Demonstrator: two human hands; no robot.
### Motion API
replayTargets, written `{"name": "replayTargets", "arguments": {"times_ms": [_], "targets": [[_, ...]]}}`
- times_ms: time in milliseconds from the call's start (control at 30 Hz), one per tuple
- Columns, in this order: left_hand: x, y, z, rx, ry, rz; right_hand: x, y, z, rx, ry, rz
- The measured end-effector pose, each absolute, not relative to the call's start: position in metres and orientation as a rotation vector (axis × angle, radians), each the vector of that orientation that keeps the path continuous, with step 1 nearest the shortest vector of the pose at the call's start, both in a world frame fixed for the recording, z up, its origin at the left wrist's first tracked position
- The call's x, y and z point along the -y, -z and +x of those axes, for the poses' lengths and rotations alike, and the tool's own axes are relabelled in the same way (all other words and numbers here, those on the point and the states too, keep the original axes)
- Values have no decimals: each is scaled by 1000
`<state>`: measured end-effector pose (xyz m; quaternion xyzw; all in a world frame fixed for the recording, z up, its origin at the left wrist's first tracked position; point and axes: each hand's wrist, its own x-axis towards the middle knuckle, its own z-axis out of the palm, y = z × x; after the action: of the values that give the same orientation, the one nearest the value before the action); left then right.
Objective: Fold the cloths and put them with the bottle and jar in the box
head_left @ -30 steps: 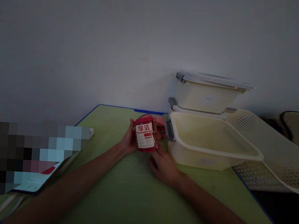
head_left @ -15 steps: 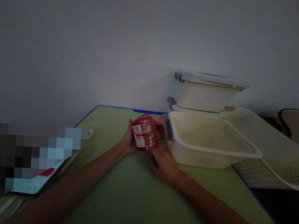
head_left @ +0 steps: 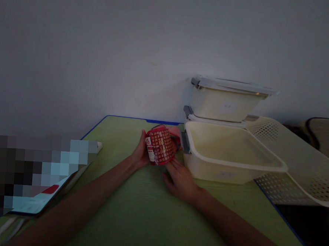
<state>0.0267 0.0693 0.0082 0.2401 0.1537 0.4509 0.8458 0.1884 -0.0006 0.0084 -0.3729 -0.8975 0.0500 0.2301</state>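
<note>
Both my hands are at a red, rounded pack (head_left: 162, 145) with a small gold-brown grid pattern, gold lettering and a white printed label on its left side. What is inside the wrapper does not show. My left hand (head_left: 140, 153) is closed around its left side, with the thumb up along the edge. From the lower right, my right hand (head_left: 181, 181) supports the pack with its fingers, whose tips are hidden behind its lower edge; the thumb stays apart below. Just behind the pack lies a pink and red item (head_left: 175, 133), partly hidden, of a kind I cannot make out.
A pale open bin (head_left: 231, 171) stands right of my hands, with a lidded box (head_left: 224, 104) stacked behind it. A perforated white basket (head_left: 293, 157) is farther right. At the left lies a device with a lit screen (head_left: 34, 200). The green tabletop (head_left: 136, 214) has a blue edge.
The red pack has turned to the left: less of the white label shows and more of the patterned side faces me. My hands have hardly moved.
</note>
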Motion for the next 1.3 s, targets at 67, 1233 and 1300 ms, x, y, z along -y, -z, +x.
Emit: {"name": "replayTargets", "arguments": {"times_ms": [67,1233,1300], "targets": [[-71,-7,26,-319,-937,520,0,-8,188,2468,-134,-1024],[-62,-12,32,-232,-1039,765,1,-10,187,2458,-159,-1022],[-62,-13,32,-231,-1037,774,1,-10,187,2470,-156,-1028]]}}
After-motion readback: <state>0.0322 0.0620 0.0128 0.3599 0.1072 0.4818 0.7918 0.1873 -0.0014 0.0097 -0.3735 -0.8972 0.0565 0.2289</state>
